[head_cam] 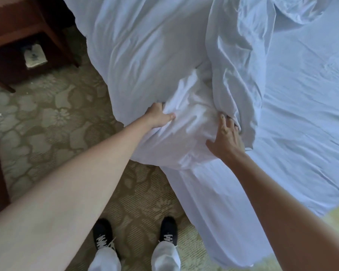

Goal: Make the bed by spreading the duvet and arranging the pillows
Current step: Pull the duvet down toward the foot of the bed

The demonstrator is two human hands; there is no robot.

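Black sneakers (103,234) at 6 o'clock on patterned carpet (47,122). Left hand (160,117) grips a bunched duvet (180,126) corner at the bed (301,114) edge; right hand (226,137), fingers curled, clutches the fold beside it. Duvet heaped toward 12. Wooden nightstand (24,36) at 10.

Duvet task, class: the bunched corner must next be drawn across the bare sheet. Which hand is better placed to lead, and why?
Probably the right hand: it grips the duvet on the side nearest the bare sheet. The left hand holds the fold over the carpet side, farther away.
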